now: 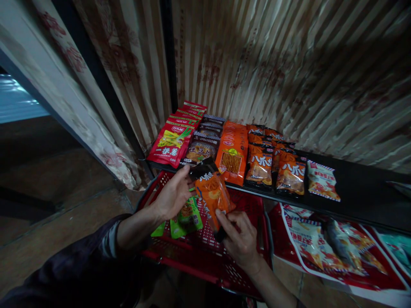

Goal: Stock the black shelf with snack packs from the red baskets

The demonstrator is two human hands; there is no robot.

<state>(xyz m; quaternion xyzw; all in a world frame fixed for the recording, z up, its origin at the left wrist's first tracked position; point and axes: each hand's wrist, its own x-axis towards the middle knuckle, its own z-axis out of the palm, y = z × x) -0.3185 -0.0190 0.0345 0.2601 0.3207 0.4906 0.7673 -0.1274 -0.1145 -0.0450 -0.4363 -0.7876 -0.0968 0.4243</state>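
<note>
An orange-and-black snack bag [210, 190] is held tilted above a red plastic basket [221, 273]. My left hand [173, 194] is at its black upper end, with the thumb at the edge and the fingers partly hidden behind the bag. Lower down, my right hand [240, 237] pinches the bag between thumb and fingers. A green snack packet [186, 220] lies in the basket below, partly covered by my left hand and the bag.
A black shelf [359, 188] behind the basket carries red packets [173, 139], brown potato-chip packets [202, 147], orange stick packets [233, 154], orange-and-black bags [290, 173] and a white-and-red bag [323, 179]. Lower right, a red-and-white box [346, 278] contains more bags. Pleated curtains hang behind.
</note>
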